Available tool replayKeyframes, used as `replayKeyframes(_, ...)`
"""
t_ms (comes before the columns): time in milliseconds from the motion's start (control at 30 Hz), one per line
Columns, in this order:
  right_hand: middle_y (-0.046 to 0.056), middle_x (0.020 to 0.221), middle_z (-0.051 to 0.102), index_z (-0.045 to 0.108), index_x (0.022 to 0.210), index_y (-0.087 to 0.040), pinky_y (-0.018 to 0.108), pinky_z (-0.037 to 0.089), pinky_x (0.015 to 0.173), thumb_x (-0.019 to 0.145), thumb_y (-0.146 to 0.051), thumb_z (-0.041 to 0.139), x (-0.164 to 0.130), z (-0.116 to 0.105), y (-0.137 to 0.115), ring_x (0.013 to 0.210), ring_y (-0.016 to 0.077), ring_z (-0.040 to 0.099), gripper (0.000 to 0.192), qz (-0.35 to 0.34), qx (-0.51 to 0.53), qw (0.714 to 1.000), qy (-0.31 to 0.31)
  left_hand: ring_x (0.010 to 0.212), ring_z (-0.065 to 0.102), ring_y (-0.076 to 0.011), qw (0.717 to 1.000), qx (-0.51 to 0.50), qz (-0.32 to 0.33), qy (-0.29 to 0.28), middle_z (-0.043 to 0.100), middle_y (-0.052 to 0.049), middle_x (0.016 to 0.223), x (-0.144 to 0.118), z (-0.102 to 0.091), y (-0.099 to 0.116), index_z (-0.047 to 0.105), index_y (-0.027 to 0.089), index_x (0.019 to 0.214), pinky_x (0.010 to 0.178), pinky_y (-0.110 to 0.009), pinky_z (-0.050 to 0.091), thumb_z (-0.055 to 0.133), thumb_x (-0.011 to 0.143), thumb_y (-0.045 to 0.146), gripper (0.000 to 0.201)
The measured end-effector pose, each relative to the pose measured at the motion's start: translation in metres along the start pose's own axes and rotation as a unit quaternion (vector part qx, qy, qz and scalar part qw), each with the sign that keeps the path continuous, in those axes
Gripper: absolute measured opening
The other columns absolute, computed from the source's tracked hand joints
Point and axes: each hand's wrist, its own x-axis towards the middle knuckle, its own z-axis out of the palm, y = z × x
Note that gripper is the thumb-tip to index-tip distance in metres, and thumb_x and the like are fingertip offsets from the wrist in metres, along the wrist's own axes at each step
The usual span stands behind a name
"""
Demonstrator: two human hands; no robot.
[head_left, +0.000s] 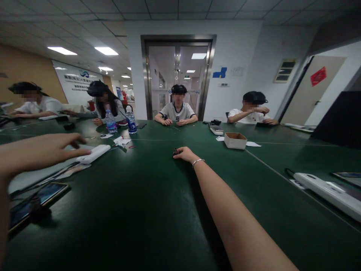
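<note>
My right hand [185,154] reaches to the middle of the green table [126,210]. A small dark piece [175,151] is pinched between its thumb and fingers; its kind is too small to make out. My left hand [63,146] hovers at the left with thumb and fingers apart, the fingers slightly bent. Its thumb overlaps a long white power strip [97,152] in view; whether they touch I cannot tell. Below the left hand lies a phone [53,192], with a small dark object [35,207] in front of it, partly blurred.
Two water bottles [131,122] stand at the back left near paper scraps [122,140]. An open cardboard box [235,141] sits back right. Another white strip [329,192] lies at the right edge. Several people [178,109] sit around the table's far side.
</note>
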Motion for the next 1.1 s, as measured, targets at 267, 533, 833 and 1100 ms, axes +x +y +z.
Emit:
replayKeyframes(267,0.002,0.085,0.062,0.069,0.090,-0.019,0.025,0.041,0.073,0.063,-0.036,0.072,-0.004,0.011,0.011,0.078,0.0148,0.054,0.032,-0.039,-0.082,0.992,0.082,0.064,0.057,-0.0162,0.952,-0.110,0.262,-0.115,0.063,-0.003,0.071,0.076,0.095,0.170,0.064,0.017,0.076,0.058,-0.020,0.037,0.075,0.050,0.039,0.036)
replayKeyframes(533,0.003,0.078,0.065,0.068,0.087,-0.015,0.023,0.042,0.067,0.066,-0.027,0.070,-0.006,0.011,0.010,0.074,0.0166,0.058,0.023,-0.061,-0.086,0.988,0.111,0.083,0.056,-0.0213,0.922,-0.178,0.343,-0.030,0.060,-0.010,0.091,0.112,0.206,0.232,0.059,0.018,0.096,0.073,-0.028,0.040,0.059,0.069,0.037,0.033)
replayKeyframes(833,0.003,0.075,0.065,0.067,0.088,-0.015,0.020,0.045,0.058,0.069,-0.019,0.067,-0.008,0.016,0.007,0.065,0.0143,0.060,0.019,-0.083,0.014,0.982,0.168,0.076,0.053,-0.0140,0.889,-0.317,0.319,0.082,0.057,-0.003,0.086,0.111,0.236,0.213,0.059,0.019,0.085,0.071,-0.026,0.043,0.056,0.074,0.031,0.016)
replayKeyframes(1100,0.001,0.063,0.061,0.060,0.088,-0.010,0.013,0.041,0.040,0.069,-0.006,0.066,-0.010,0.007,0.005,0.044,0.0072,0.056,0.021,-0.027,0.257,0.961,0.097,0.061,0.054,-0.0118,0.852,-0.463,0.243,-0.016,0.060,0.000,0.066,0.126,0.249,0.204,0.062,0.016,0.085,0.060,-0.024,0.043,0.065,0.066,0.031,0.024)
